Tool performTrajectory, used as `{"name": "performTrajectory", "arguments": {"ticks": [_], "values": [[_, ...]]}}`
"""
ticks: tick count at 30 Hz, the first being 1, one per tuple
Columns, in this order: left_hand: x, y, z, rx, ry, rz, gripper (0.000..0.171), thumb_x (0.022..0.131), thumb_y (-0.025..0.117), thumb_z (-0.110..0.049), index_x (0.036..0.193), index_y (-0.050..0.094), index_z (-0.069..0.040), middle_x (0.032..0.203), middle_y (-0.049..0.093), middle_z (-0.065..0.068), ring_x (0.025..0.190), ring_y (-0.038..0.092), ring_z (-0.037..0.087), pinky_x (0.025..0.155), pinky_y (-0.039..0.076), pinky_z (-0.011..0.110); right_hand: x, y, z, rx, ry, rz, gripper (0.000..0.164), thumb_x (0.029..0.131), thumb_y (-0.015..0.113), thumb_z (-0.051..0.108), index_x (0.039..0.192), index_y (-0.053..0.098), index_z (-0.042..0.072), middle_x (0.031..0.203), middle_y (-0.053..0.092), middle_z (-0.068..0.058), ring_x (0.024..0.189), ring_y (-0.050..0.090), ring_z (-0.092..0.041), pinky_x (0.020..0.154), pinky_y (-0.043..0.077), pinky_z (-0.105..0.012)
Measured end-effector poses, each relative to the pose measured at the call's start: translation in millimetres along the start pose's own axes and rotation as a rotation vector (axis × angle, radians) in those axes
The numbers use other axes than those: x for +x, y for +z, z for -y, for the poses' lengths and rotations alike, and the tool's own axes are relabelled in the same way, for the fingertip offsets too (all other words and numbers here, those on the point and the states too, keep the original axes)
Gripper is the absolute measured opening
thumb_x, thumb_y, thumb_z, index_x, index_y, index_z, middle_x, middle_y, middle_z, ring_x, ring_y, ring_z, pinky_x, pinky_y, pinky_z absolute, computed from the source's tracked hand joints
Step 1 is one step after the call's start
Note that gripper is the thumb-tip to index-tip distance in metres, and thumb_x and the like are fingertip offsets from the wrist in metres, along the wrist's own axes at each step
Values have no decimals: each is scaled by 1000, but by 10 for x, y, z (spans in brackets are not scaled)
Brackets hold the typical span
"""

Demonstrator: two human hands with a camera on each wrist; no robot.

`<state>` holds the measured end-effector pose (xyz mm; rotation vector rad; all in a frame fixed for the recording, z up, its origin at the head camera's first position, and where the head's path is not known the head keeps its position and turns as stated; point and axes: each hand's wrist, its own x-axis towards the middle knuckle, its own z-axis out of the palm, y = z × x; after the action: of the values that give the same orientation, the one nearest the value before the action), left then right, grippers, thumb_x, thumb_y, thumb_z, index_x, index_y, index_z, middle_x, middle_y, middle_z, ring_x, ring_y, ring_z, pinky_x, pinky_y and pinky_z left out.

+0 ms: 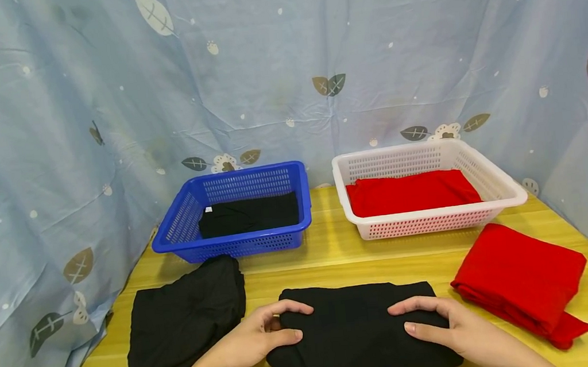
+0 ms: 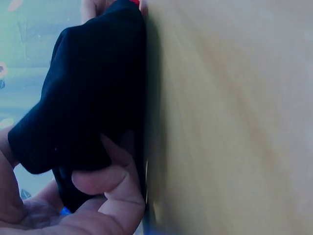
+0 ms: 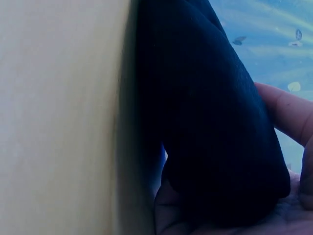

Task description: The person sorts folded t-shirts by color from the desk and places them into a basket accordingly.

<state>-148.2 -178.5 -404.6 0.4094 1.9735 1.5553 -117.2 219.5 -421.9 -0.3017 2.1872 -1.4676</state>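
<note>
From the head view, we see the left hand [image 1: 251, 338] and right hand [image 1: 452, 325] gripping opposite ends of a folded black cloth [image 1: 360, 334] at the near part of the worktop [image 1: 342, 272]. In the left wrist view, we judge the layers over the curled fingers [image 2: 95, 181] could unfold if that grip slackened. The right wrist view is dark, but we think that hand also reaches beneath, so uneven lifting might sag the middle.

My left hand [image 1: 248, 342] and right hand [image 1: 456, 325] grip opposite ends of a plain black cloth [image 1: 360, 331], folded into a thick, soft bundle. It lies crosswise before me, wider than deep, at the near side of the table [image 1: 383, 257], its front edge rounded.
</note>
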Motion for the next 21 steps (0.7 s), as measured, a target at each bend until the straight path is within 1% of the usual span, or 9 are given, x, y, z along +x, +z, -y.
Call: {"name": "performTrajectory", "arguments": {"ticks": [3,6,8,11,13,15,18,21], "values": [[-13,14,-14,-7,-6,-32,41,101,73,-20,142,68,-17,128,66,8,95,56,21,85,51,26,-12,4,15,24,17,7,38,109,63,32,147,64,23,159,47,-16,139,43,-36,97,54,-39],[-34,13,-45,6,-2,-63,41,101,74,-21,141,69,-19,126,66,9,95,57,22,85,51,27,-29,12,31,16,24,1,40,108,66,32,147,64,24,159,47,-16,138,42,-36,96,54,-37],[-57,8,-75,12,14,-75,40,101,73,-20,140,69,-19,128,66,9,98,59,23,86,52,28,-37,9,47,38,29,5,42,107,67,32,148,63,24,159,45,-17,138,43,-36,95,56,-35],[-102,7,-131,30,39,-91,38,101,73,-20,138,70,-18,132,62,10,95,56,23,85,50,28,-43,-5,95,55,20,7,44,107,67,30,150,62,23,160,46,-18,138,43,-34,95,57,-34],[-125,6,-170,28,53,-100,36,101,73,-20,137,69,-16,136,59,11,95,54,23,86,49,28,-42,-21,150,58,2,8,46,106,68,29,151,61,22,160,46,-18,138,44,-33,94,59,-32],[-148,-4,-215,32,63,-116,35,101,73,-19,135,69,-15,137,57,12,94,52,23,85,47,28,-38,-38,230,41,-9,1,46,105,70,29,150,61,22,158,50,-16,138,46,-31,94,58,-33],[-176,-39,-276,43,83,-143,33,101,72,-19,133,69,-13,138,57,12,95,53,23,85,47,28,-18,-65,358,28,-15,-5,47,104,71,29,150,61,22,157,53,-14,137,49,-31,94,60,-31],[-201,-86,-340,56,98,-169,33,101,72,-19,133,69,-12,137,58,12,96,53,24,85,48,29,17,-86,492,28,-24,-8,47,103,72,29,149,62,24,158,53,-13,138,50,-30,94,60,-30]]}}
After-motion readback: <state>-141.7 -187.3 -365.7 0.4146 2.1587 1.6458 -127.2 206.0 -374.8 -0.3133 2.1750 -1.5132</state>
